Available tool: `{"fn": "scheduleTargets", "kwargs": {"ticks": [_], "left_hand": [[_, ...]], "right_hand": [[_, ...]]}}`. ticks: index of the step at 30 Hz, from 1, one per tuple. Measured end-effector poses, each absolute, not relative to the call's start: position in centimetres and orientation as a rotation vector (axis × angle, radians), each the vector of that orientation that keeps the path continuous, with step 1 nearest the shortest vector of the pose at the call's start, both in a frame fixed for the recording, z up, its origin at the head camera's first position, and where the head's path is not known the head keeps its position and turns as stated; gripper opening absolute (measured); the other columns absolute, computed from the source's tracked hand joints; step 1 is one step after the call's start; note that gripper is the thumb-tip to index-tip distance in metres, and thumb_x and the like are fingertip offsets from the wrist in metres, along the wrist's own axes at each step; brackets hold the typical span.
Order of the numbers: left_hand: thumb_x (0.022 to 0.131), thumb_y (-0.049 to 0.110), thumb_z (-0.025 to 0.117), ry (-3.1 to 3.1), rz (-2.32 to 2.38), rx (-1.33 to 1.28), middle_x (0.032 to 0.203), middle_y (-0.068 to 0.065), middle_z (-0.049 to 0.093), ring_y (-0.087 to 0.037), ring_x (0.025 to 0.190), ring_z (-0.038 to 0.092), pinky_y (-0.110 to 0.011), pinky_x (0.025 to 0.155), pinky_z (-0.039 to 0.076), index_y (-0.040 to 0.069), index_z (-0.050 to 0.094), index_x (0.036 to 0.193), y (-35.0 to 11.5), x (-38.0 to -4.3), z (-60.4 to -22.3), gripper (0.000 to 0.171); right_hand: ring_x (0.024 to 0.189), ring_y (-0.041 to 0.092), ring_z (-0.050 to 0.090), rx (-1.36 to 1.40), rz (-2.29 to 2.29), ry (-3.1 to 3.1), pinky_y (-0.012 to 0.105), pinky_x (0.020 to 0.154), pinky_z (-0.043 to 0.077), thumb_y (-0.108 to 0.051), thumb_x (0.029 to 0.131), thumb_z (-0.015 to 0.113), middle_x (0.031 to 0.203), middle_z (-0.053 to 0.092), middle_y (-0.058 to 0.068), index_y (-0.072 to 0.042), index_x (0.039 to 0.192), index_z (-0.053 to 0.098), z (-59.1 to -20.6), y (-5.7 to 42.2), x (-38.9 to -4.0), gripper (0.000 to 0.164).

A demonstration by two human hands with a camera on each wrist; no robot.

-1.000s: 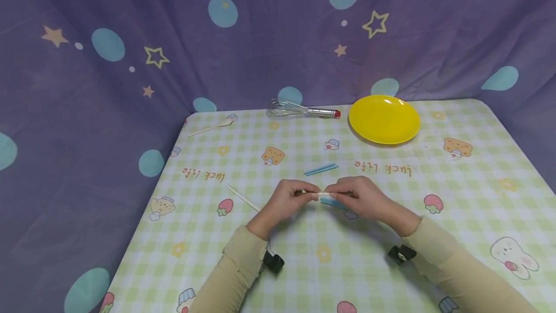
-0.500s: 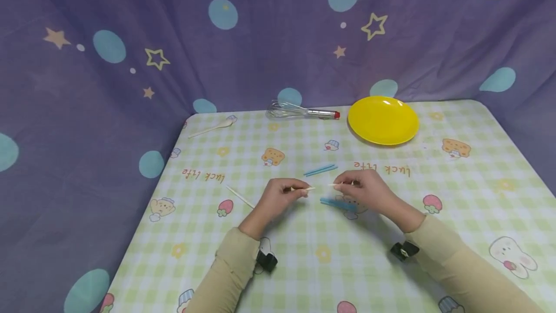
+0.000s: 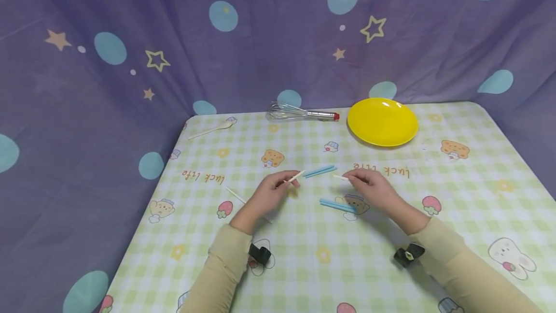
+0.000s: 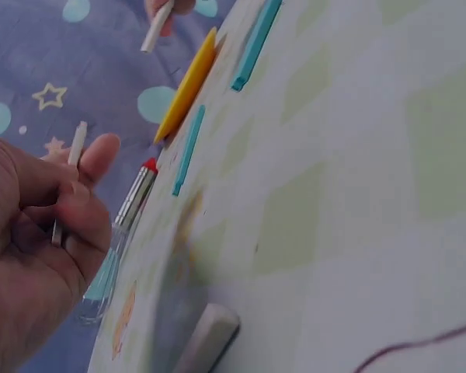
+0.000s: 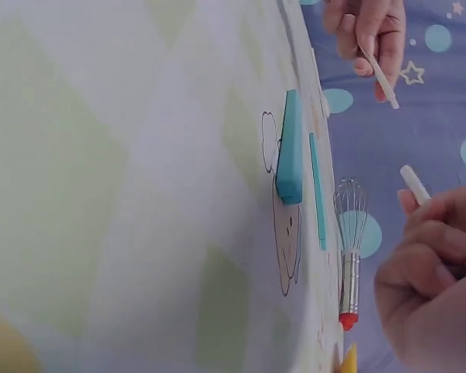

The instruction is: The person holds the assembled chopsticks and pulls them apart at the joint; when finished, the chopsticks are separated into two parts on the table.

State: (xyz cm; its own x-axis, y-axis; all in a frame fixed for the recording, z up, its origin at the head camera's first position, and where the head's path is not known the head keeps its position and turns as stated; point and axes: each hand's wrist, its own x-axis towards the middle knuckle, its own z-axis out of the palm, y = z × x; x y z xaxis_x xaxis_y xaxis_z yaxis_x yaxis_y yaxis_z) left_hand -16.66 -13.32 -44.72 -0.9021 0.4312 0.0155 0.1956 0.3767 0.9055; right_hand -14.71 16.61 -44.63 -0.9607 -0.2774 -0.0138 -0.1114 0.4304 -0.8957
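Between thumb and fingers my left hand (image 3: 266,196) pinches a thin cream chopstick piece (image 3: 297,176), tilted up, with a narrower tip in the right wrist view. My right hand (image 3: 374,188) pinches another cream chopstick piece (image 3: 340,177), pointing left. A gap separates the two pieces, both held over the table. Two pairs of blue chopstick pieces lie on the cloth: one pair (image 3: 320,171) beyond the hands, the other (image 3: 338,206) nearer, between them. Another cream stick (image 3: 235,194) lies partly hidden under my left wrist; its end (image 4: 211,332) shows in the left wrist view.
Along the back edge of the table are a cream spoon (image 3: 212,130) at left, a wire whisk (image 3: 304,112) with a red-ended handle, and a yellow plate (image 3: 382,123) at right. A green checked cloth (image 3: 312,284) covers the table; a purple curtain (image 3: 269,52) hangs behind.
The hands, which met at the cream pieces, have moved apart, each keeping its own piece. The left hand's piece has tilted upward, and the nearer blue pair is now uncovered.
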Motion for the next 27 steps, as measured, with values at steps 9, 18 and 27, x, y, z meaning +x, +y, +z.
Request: {"fn": "scheduleTargets", "kwargs": {"ticks": [9, 18, 27], "left_hand": [[0.099, 0.006, 0.056, 2.319, 1.722, 0.356, 0.099, -0.013, 0.073, -0.013, 0.051, 0.054, -0.026, 0.049, 0.049, -0.003, 0.063, 0.119, -13.5, -17.4, -44.5, 0.023], [0.097, 0.005, 0.059, 2.357, 1.769, 0.195, 0.085, -0.013, 0.072, -0.014, 0.047, 0.053, -0.025, 0.046, 0.047, -0.005, 0.064, 0.109, -13.0, -18.1, -44.5, 0.016], [0.098, -0.011, 0.045, 2.248, 1.823, 0.206, 0.11, -0.027, 0.066, -0.028, 0.078, 0.07, -0.034, 0.071, 0.058, -0.01, 0.054, 0.13, -12.1, -18.8, -44.7, 0.033]], "right_hand": [[0.055, 0.016, 0.036, -0.246, -1.771, 2.128, 0.024, 0.052, 0.036, -0.01, 0.105, 0.04, 0.097, 0.054, 0.028, 0.004, 0.136, 0.048, -44.9, 17.5, -15.1, 0.035], [0.055, 0.011, 0.046, -0.025, -1.832, 2.128, 0.024, 0.049, 0.044, -0.021, 0.097, 0.062, 0.096, 0.069, 0.018, 0.01, 0.118, 0.059, -45.4, 17.9, -15.1, 0.037], [0.061, 0.012, 0.051, 0.027, -1.831, 2.113, 0.025, 0.056, 0.048, -0.018, 0.101, 0.056, 0.099, 0.067, 0.017, 0.007, 0.127, 0.059, -45.9, 18.2, -15.0, 0.036]]}}
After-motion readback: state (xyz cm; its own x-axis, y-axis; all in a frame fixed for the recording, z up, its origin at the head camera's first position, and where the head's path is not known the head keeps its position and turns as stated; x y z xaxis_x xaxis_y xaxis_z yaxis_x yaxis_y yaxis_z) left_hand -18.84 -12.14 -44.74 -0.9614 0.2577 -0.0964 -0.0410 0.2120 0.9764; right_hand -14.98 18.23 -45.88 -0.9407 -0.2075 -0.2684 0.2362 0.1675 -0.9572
